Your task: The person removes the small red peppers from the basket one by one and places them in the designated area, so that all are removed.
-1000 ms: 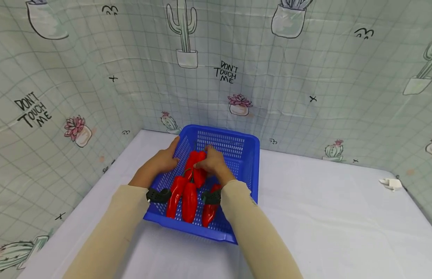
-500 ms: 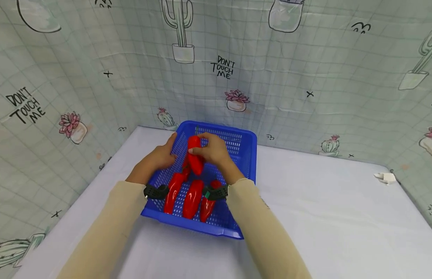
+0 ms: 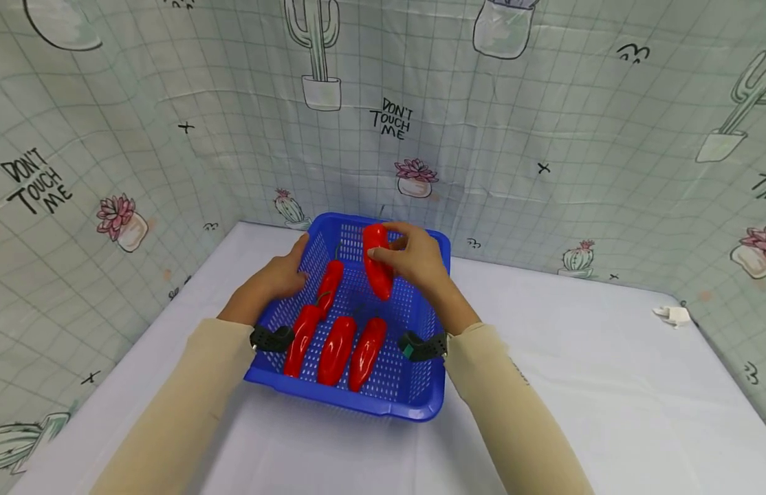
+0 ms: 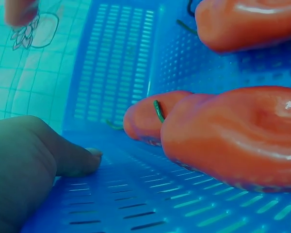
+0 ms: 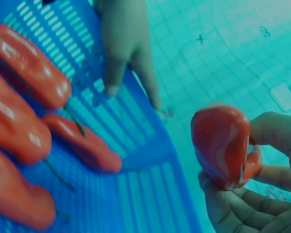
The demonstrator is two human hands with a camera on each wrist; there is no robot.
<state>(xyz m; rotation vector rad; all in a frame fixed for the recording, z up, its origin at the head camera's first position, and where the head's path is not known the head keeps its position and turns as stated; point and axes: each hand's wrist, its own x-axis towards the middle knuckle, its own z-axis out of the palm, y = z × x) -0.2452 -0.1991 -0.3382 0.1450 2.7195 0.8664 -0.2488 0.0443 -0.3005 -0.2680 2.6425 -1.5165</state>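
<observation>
My right hand (image 3: 417, 258) pinches a red pepper (image 3: 377, 268) between thumb and fingers, raised over the back of a blue plastic basket (image 3: 333, 403). In the right wrist view that pepper (image 5: 220, 143) is seen end-on. My left hand (image 3: 274, 278) holds the basket's left wall, its thumb (image 4: 75, 160) on the inner side and fingers outside. Several other red peppers lie on the basket floor: one farther back (image 3: 330, 282), and a front row with a left pepper (image 3: 302, 340), a middle pepper (image 3: 336, 350) and a right pepper (image 3: 367, 354). Green stems show on some.
The basket stands on a white-covered table (image 3: 556, 385). A cloth printed with cactuses (image 3: 482, 137) hangs behind the table and along its left side, close to the basket's back. A small white object (image 3: 674, 316) lies near the right edge.
My right hand has lifted one pepper off the others and carried it to the right above the basket. A front pepper now lies fully in sight. My left hand stays on the basket wall.
</observation>
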